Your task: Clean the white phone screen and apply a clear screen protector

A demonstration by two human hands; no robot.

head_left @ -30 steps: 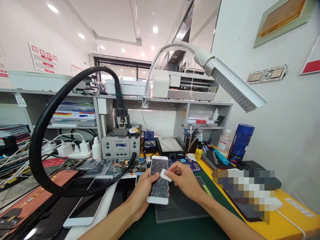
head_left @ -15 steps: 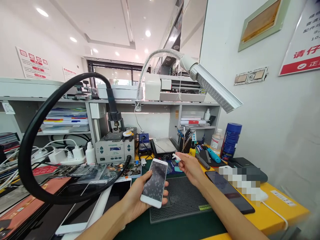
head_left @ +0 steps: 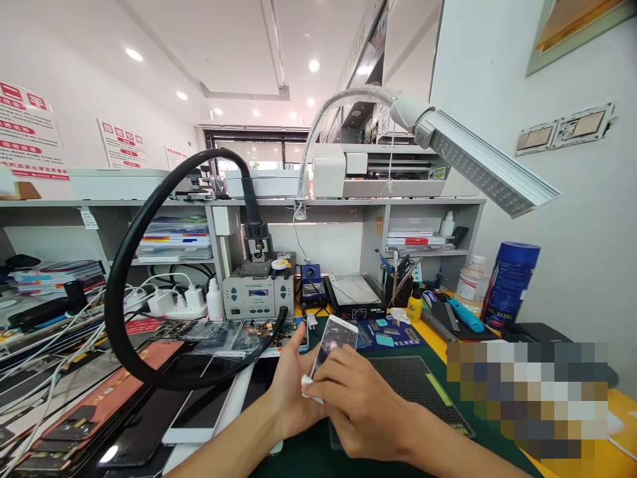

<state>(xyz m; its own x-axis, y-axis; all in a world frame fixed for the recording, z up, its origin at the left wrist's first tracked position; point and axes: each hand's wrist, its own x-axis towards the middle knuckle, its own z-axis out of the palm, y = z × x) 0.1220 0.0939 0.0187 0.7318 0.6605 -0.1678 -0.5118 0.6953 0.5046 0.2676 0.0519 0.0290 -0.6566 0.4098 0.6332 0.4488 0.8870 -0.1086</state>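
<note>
left hand (head_left: 294, 392): palm turned inward, thumb raised, fingers mostly hidden
right hand (head_left: 355, 401): just right of left palm, fingers curled, fingertips pinched
forearms (head_left: 450, 435): bare, converging toward hands

White wall (head_left: 488, 113) behind grey shelving (head_left: 374, 245)

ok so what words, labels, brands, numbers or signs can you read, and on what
"回收价格", as best it reads: heading of the middle red-and-white wall sign; its smaller lines are illegible.
Everything else is too small, blurred or cut off, including the other wall signs, hot-air rework station, preheating plate, bottle label and blue can.
</note>
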